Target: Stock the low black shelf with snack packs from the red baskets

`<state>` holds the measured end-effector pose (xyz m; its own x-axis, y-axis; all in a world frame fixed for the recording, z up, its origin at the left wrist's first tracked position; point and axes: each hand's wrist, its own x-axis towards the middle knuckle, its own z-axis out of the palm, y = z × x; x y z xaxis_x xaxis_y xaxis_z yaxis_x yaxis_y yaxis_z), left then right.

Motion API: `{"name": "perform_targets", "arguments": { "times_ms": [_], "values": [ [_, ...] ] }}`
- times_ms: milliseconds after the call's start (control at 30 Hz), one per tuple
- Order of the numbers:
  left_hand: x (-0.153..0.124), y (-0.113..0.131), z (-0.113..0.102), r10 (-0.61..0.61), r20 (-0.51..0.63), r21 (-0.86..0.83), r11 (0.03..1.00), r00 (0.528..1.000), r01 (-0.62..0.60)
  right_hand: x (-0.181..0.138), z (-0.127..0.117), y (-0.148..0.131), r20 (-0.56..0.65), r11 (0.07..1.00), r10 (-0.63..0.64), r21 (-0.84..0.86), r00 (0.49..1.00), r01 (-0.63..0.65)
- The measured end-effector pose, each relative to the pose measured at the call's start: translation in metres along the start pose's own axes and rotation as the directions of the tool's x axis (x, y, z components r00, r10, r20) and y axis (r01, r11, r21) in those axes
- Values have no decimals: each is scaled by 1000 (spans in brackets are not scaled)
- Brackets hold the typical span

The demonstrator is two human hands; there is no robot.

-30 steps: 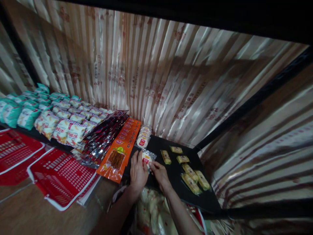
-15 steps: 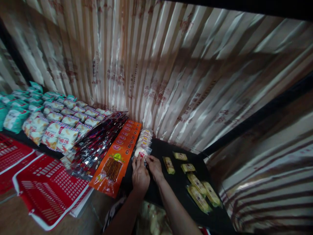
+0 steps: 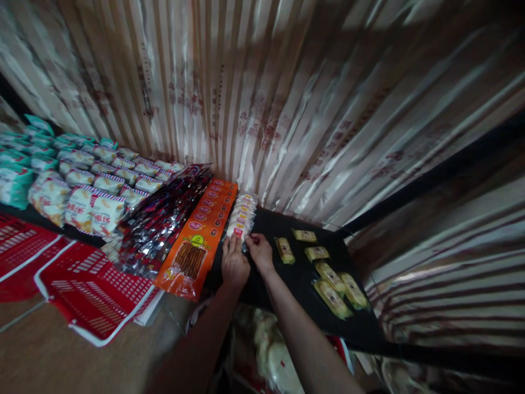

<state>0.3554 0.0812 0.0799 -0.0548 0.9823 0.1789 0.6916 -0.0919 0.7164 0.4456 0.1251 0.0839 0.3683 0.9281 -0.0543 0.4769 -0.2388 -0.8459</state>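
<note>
My left hand (image 3: 233, 261) and my right hand (image 3: 260, 250) rest side by side on the black shelf (image 3: 303, 295). Both touch the near end of a row of clear white snack packets (image 3: 241, 216) with red labels. My left fingers lie stretched along the front packet's left edge. My right fingers curl in a pinch on its right corner. The row runs back toward the striped curtain (image 3: 262, 98). Long orange snack packs (image 3: 205, 230) lie just left of my left hand.
Several yellow wrapped bars (image 3: 332, 279) lie scattered on the shelf to the right. Shiny red-black packs (image 3: 158, 219), white-and-yellow bags (image 3: 90, 202) and green bags (image 3: 16, 175) fill the shelf leftward. Red baskets (image 3: 94, 295) stand on the floor. A bag of white packets (image 3: 266, 350) sits below the shelf.
Both hands carried a white packet from the shelf's front edge back to the row and set it at the near end. The camera tilted and shifted.
</note>
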Motion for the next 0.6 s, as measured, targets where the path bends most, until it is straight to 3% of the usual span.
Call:
{"name": "perform_targets", "arguments": {
  "times_ms": [233, 333, 400, 533, 600],
  "values": [
    [-17, 13, -14, 117, -15, 30, 993, 993, -117, -73, -30, 22, -33, 983, -91, 156, 995, 95],
    [-31, 23, -22, 216, 81, -5, 976, 973, -216, -118, -53, 43, -38, 976, -66, 205, 997, 72],
    [-45, 29, -26, 301, 174, -57, 954, 938, -295, -146, -70, 58, -63, 983, -40, 178, 997, 51],
    [-93, 35, -25, 419, 324, -124, 908, 848, -401, -191, -102, 94, -95, 999, -27, -41, 995, 23],
    [-124, 33, -17, 457, 465, -144, 884, 758, -445, -207, -114, 115, -135, 974, -53, -224, 989, 21]
  ]
}}
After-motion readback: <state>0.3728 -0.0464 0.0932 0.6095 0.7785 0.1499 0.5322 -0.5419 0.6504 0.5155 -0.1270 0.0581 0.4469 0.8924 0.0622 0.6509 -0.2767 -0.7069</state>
